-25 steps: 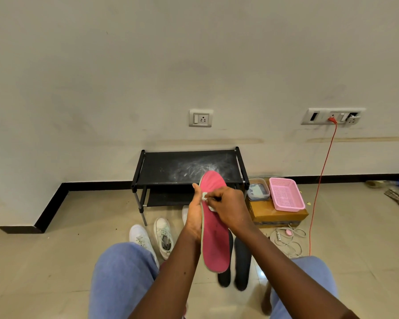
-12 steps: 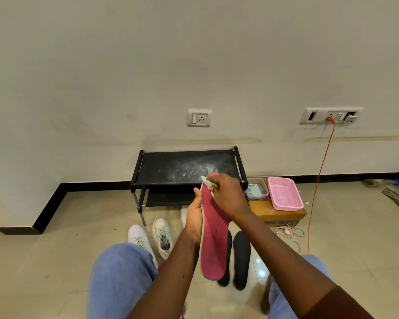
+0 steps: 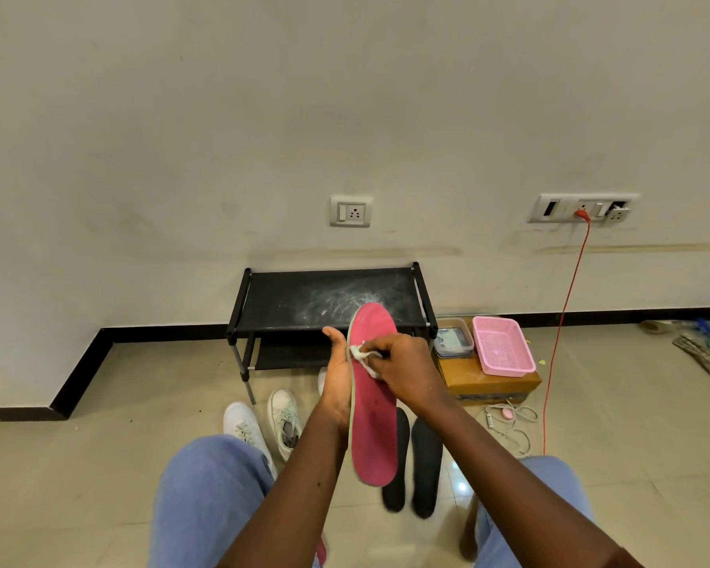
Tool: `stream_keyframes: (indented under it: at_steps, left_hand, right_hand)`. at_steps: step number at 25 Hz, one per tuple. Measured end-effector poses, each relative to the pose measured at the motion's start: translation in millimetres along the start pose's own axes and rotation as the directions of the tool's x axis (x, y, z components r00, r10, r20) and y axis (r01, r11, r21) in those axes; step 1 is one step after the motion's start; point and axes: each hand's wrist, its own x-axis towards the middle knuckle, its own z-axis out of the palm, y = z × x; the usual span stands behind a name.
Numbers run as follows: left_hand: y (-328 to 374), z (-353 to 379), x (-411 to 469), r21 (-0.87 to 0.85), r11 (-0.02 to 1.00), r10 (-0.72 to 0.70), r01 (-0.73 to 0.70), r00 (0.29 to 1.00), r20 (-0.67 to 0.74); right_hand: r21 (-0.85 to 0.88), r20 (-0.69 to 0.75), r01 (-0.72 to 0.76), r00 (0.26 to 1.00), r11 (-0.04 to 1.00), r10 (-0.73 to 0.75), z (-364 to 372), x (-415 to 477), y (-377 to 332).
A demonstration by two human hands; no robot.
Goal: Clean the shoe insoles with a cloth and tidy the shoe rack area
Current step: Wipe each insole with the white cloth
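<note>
My right hand point(image 3: 402, 368) pinches a small white cloth point(image 3: 363, 355) and presses it on the upper part of the pink insole point(image 3: 373, 403). Most of the cloth is buried under the curled fingers. My left hand point(image 3: 337, 381) grips the insole's left edge and holds it upright, toe end up. The thumb is raised, and the other fingers are hidden behind the insole.

Just below, two black insoles point(image 3: 427, 469) lie side by side on the floor, the left one half covered by the pink one. A pair of white sneakers point(image 3: 285, 416) stands to their left, one cut off by my knee point(image 3: 210, 498). A further white shape behind my left hand is too hidden to identify.

Beyond stands the black shoe rack point(image 3: 304, 299), its top shelf smeared with white dust. To its right, a brown box point(image 3: 488, 383) carries a pink basket point(image 3: 503, 346) and a clear container point(image 3: 453, 342). The strip along the box front is too blurred for me to read. An orange cable point(image 3: 562, 321) runs up to the wall socket panel point(image 3: 583, 207).
</note>
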Motion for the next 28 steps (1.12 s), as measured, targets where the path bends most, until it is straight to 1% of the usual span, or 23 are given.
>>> stream_keyframes:
  at_steps: [1, 3, 4, 6, 9, 14, 18, 20, 23, 26, 28]
  left_hand:
    - [0.2, 4.0, -3.1, -0.002, 1.0, -0.013, 0.013, 0.999, 0.03]
    - [-2.0, 7.0, -6.4, 0.005, 0.999, -0.036, 0.035, 0.999, 0.04]
    - [-3.7, 5.4, -7.6, 0.008, 0.999, -0.04, 0.04, 0.999, 0.035]
    - [-6.0, 5.3, -12.9, 0.016, 0.996, -0.083, 0.082, 0.993, 0.079]
    - [-11.3, 5.9, -15.1, 0.006, 0.992, -0.127, 0.127, 0.986, 0.104]
    - [-9.3, 11.2, -18.3, 0.037, 0.996, -0.09, 0.087, 0.99, 0.111]
    - [-12.0, 10.7, -14.0, -0.087, 0.995, -0.036, 0.043, 0.996, 0.085]
    - [-13.1, 9.1, -12.2, -0.092, 0.994, -0.055, 0.063, 0.994, 0.096]
    - [-14.9, 9.5, -13.8, -0.1, 0.993, -0.056, 0.063, 0.996, 0.073]
    - [-16.2, 12.0, -15.8, -0.102, 0.994, -0.026, 0.03, 0.999, 0.041]
    - [-15.4, 15.8, -19.3, -0.079, 0.996, -0.035, 0.037, 0.999, 0.027]
  right_hand:
    - [0.012, -0.044, 0.003, 0.999, 1.0, -0.002, -0.5, 4.1, -0.1]
    - [0.021, -0.104, -0.004, 0.995, 1.0, 0.006, -2.3, 15.4, 1.8]
    - [-0.004, -0.123, -0.006, 0.992, 1.0, 0.006, -2.9, 21.2, 3.5]
    - [-0.064, -0.166, -0.009, 0.986, 0.998, -0.002, -3.3, 32.4, 7.8]
    - [-0.102, -0.214, -0.007, 0.977, 0.995, -0.015, -5.4, 42.6, 11.7]
    - [-0.158, -0.11, 0.086, 0.988, 0.984, -0.104, 0.4, 31.8, 11.5]
    - [-0.127, -0.064, 0.137, 0.987, 0.982, -0.146, 8.9, 11.0, 9.7]
    - [-0.112, -0.054, 0.135, 0.988, 0.984, -0.142, 10.9, 1.6, 8.1]
    - [-0.111, -0.008, 0.107, 0.994, 0.988, -0.108, 7.8, -1.5, 9.0]
    - [-0.15, -0.036, 0.102, 0.993, 0.983, -0.109, 5.5, 4.3, 10.8]
    - [-0.191, -0.06, 0.08, 0.994, 0.978, -0.093, 5.8, 13.8, 12.7]
